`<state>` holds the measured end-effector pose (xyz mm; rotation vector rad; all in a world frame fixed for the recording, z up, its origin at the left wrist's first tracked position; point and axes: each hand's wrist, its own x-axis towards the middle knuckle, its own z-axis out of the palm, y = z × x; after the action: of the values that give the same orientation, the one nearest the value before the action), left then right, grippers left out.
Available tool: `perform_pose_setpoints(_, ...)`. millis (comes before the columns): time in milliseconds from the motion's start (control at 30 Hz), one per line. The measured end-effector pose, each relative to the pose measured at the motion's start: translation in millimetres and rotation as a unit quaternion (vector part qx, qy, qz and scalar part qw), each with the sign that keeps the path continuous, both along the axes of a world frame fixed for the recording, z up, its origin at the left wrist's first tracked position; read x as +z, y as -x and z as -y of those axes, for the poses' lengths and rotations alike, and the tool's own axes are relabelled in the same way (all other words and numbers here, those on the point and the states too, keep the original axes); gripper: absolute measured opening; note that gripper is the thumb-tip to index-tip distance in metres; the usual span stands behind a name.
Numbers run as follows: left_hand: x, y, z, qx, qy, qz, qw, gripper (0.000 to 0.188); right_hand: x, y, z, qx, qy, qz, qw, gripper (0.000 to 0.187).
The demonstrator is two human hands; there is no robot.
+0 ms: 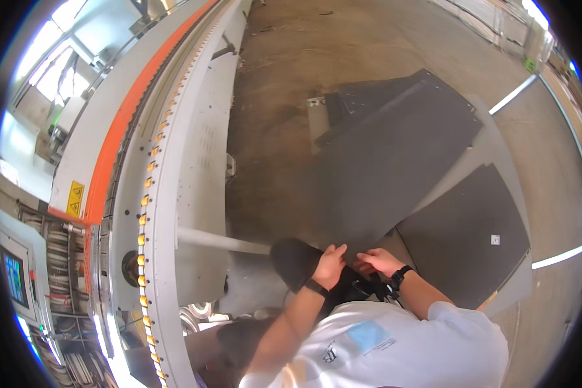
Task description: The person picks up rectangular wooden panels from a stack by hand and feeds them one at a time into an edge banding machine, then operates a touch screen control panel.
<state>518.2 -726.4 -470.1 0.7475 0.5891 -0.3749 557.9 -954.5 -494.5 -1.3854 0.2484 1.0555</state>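
The large dark grey panel is seen beyond the hands, stretched away across the floor; its near end is blurred and partly covered by the fingers, so its lower edge cannot be traced. The left hand is held half curled at that end, thumb and fingertips drawn together; the right hand is set just beside it, apart by a narrow gap, its fingers bent and pointed leftward. Whether the panel is gripped or merely touched by either hand cannot be told. Both forearms are bent inward from the lower edge, a dark band being worn on the left wrist and a black watch on the right. Below the right hand, small dark objects are hard to make out. To the right, another dark panel is marked by a white label. To the left, a long machine is lined with yellow rollers, its ends cut off.
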Motion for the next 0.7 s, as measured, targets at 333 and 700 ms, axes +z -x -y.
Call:
perform_pose_setpoints(333,28,-12,0,-0.053,-0.046,0.016,0.997,0.046,4,-25,57,-0.107,-0.069,0.056,0.99,0.057)
perform_pose_setpoints(700,168,129,-92,0.159,-0.104,0.081,0.978,0.037,16,-118,163,-0.551,-0.131,0.074,0.821,0.055)
